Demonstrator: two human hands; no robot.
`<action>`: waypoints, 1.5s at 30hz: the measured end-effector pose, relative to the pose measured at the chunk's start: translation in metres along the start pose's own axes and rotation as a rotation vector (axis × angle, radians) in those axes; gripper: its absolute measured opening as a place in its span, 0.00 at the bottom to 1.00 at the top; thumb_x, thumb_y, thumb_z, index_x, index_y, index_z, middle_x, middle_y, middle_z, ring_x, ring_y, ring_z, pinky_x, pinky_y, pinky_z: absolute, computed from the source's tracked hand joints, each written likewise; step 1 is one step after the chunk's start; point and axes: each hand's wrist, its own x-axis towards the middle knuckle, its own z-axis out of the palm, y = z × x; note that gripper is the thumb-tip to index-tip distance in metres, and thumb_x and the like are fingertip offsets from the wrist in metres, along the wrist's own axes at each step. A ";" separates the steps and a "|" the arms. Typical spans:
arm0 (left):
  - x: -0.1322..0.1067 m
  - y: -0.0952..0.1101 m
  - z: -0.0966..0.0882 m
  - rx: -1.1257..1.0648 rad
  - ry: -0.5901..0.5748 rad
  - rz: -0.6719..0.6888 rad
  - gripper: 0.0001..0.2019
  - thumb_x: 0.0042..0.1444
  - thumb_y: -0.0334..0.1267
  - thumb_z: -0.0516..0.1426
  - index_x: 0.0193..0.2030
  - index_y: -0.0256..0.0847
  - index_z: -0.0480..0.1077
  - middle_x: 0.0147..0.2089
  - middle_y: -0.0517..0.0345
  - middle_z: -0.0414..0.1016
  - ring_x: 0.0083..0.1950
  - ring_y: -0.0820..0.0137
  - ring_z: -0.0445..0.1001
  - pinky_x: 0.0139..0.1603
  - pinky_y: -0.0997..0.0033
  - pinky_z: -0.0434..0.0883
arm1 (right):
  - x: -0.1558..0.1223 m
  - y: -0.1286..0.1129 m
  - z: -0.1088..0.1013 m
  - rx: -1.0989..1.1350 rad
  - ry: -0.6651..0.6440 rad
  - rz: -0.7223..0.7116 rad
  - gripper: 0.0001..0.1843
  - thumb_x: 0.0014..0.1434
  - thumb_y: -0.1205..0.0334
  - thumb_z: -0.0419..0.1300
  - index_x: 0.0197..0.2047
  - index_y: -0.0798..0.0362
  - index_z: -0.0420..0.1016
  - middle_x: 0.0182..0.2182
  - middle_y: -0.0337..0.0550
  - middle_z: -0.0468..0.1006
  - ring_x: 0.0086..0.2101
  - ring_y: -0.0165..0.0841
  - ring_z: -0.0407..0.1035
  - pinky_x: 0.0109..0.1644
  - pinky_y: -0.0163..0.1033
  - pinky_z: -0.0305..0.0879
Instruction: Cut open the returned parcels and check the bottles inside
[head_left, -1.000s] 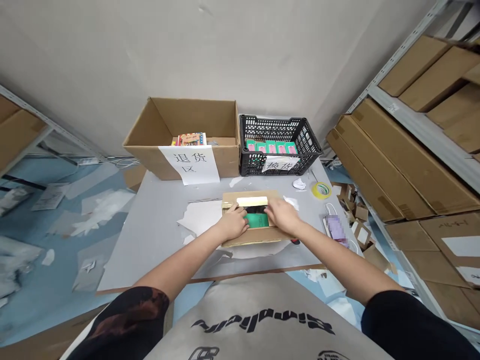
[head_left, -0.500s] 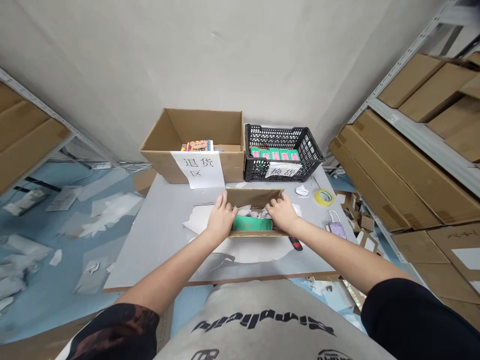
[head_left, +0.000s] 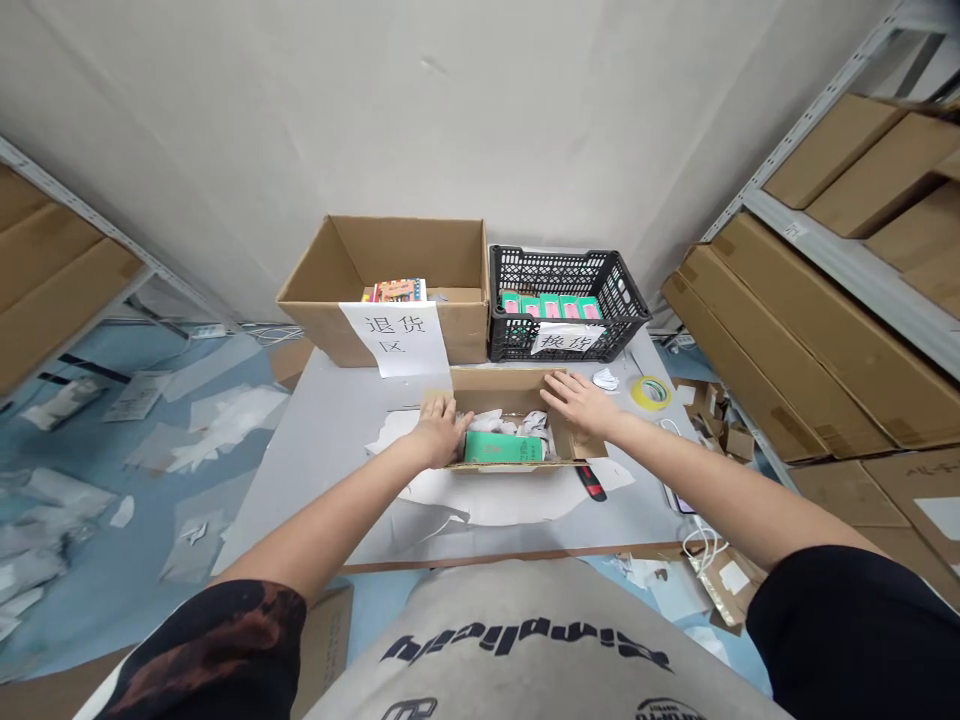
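Note:
A small brown cardboard box point(head_left: 501, 386) lies open on the grey table point(head_left: 330, 440). Inside it are a green packet point(head_left: 502, 447) and crumpled white paper point(head_left: 495, 420). My left hand point(head_left: 442, 428) rests on the box's left flap, fingers flat and pressing it outward. On the right flap lies my right hand point(head_left: 581, 400), fingers stretched out and apart. Neither hand holds anything.
A large open carton point(head_left: 352, 300) with a paper sign and a black crate point(head_left: 622, 300) of green-and-pink packets stand at the table's back. A red-and-black cutter point(head_left: 591, 482), yellow tape roll point(head_left: 649, 392) and white wrapping point(head_left: 487, 500) lie near the box. Shelves of cartons point(head_left: 810, 330) stand right.
The small box's top flaps, closed over the green packet a second ago, are spread open. My hands moved apart from the middle to the left and right flaps.

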 end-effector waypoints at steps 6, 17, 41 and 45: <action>-0.004 0.002 0.000 0.004 -0.019 0.019 0.63 0.36 0.72 0.61 0.74 0.48 0.37 0.75 0.37 0.24 0.72 0.30 0.29 0.66 0.32 0.38 | -0.005 0.013 -0.003 -0.080 -0.091 -0.020 0.61 0.39 0.40 0.72 0.69 0.60 0.55 0.70 0.65 0.44 0.67 0.58 0.43 0.65 0.58 0.48; 0.031 -0.005 0.000 0.026 0.054 0.220 0.72 0.21 0.64 0.70 0.74 0.54 0.38 0.75 0.40 0.17 0.71 0.32 0.18 0.64 0.28 0.29 | -0.029 0.028 0.030 0.058 -0.007 0.028 0.53 0.48 0.35 0.64 0.67 0.60 0.58 0.71 0.64 0.44 0.68 0.61 0.35 0.67 0.65 0.35; 0.043 -0.018 0.014 -0.052 0.033 0.234 0.69 0.23 0.63 0.70 0.73 0.55 0.40 0.74 0.47 0.10 0.71 0.33 0.16 0.66 0.31 0.30 | 0.017 -0.076 0.025 0.166 0.147 0.313 0.14 0.64 0.64 0.50 0.46 0.56 0.75 0.41 0.56 0.79 0.46 0.44 0.69 0.54 0.50 0.58; 0.041 -0.017 0.011 -0.048 0.027 0.236 0.68 0.25 0.65 0.69 0.73 0.54 0.42 0.75 0.46 0.12 0.71 0.34 0.16 0.65 0.30 0.31 | 0.059 -0.097 0.013 -0.017 -0.249 0.329 0.16 0.62 0.69 0.51 0.45 0.56 0.78 0.39 0.59 0.81 0.45 0.48 0.72 0.55 0.57 0.54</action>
